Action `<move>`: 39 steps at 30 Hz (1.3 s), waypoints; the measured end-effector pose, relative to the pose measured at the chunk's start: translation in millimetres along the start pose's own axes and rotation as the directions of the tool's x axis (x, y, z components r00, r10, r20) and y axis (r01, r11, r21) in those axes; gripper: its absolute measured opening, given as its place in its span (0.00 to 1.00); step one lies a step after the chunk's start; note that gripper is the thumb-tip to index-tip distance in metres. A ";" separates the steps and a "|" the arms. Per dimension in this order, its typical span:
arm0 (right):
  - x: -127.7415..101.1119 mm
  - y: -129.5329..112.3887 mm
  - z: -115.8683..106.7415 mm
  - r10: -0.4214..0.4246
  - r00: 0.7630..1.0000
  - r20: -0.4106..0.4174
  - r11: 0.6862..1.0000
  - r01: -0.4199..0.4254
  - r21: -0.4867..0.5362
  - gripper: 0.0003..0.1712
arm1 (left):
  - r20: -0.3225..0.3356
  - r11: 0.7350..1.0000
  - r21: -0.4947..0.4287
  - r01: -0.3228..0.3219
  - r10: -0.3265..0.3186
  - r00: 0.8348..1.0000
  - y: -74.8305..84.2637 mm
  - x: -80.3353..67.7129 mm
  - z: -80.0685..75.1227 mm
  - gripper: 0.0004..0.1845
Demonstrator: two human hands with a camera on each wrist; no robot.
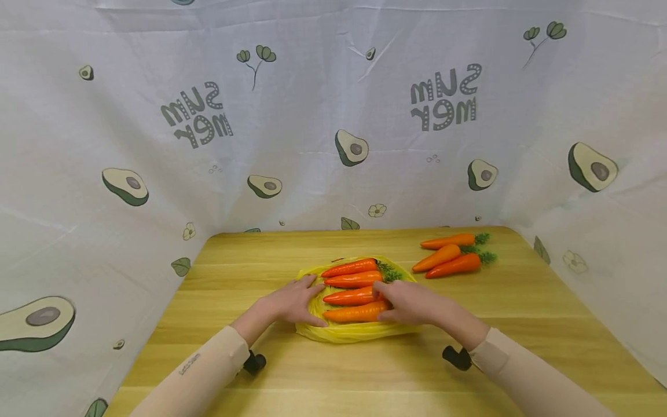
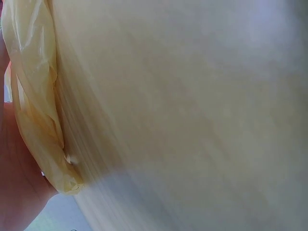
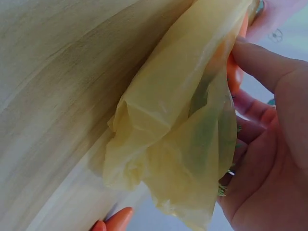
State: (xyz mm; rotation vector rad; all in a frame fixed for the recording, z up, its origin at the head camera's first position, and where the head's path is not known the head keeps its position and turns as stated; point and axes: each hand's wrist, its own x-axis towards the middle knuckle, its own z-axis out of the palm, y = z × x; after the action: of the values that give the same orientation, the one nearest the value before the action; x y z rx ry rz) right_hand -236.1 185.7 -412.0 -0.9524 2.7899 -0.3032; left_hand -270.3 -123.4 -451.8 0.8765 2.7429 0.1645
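Note:
A yellow plastic bag (image 1: 344, 333) lies spread on the table, with several orange carrots (image 1: 350, 297) side by side on it. Their green tops point right. My left hand (image 1: 293, 302) rests at the bag's left edge, fingers spread and apart from the carrot tips. In the left wrist view, the bag's thin film (image 2: 36, 96) lies against that hand. My right hand (image 1: 411, 302) is over the stem ends of the two nearest carrots. Its thumb is on the near side of the nearest carrot (image 1: 354, 313), with curled fingers across from it. Bag film (image 3: 159, 110) hangs beside this hand in the right wrist view.
Three more carrots (image 1: 453, 265) with green tops lie at the back right of the wooden table (image 1: 333, 376). A white cloth (image 1: 312, 116) printed with avocados hangs behind the table and along both sides.

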 end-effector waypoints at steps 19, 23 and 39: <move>3.1 2.8 -6.5 0.007 0.999 0.053 1.000 -0.006 -0.020 0.13 | -0.005 1.000 -0.002 0.005 -0.005 1.000 -1.3 0.8 1.4 0.55; 3.3 3.2 -5.7 0.015 0.999 0.048 1.000 -0.014 -0.023 0.14 | -0.007 1.000 -0.001 0.005 -0.005 1.000 -1.4 1.0 1.4 0.56; 1.8 -1.0 -11.2 -0.036 0.997 -0.075 0.999 0.034 -0.026 0.11 | 0.002 1.000 -0.011 -0.009 0.009 1.000 -2.2 0.8 -0.7 0.55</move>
State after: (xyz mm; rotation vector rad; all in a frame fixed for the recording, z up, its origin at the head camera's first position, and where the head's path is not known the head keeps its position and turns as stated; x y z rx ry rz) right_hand -239.6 185.4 -401.2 -1.0164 2.8539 -0.3165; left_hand -272.3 -124.7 -451.7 0.8853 2.7338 0.1807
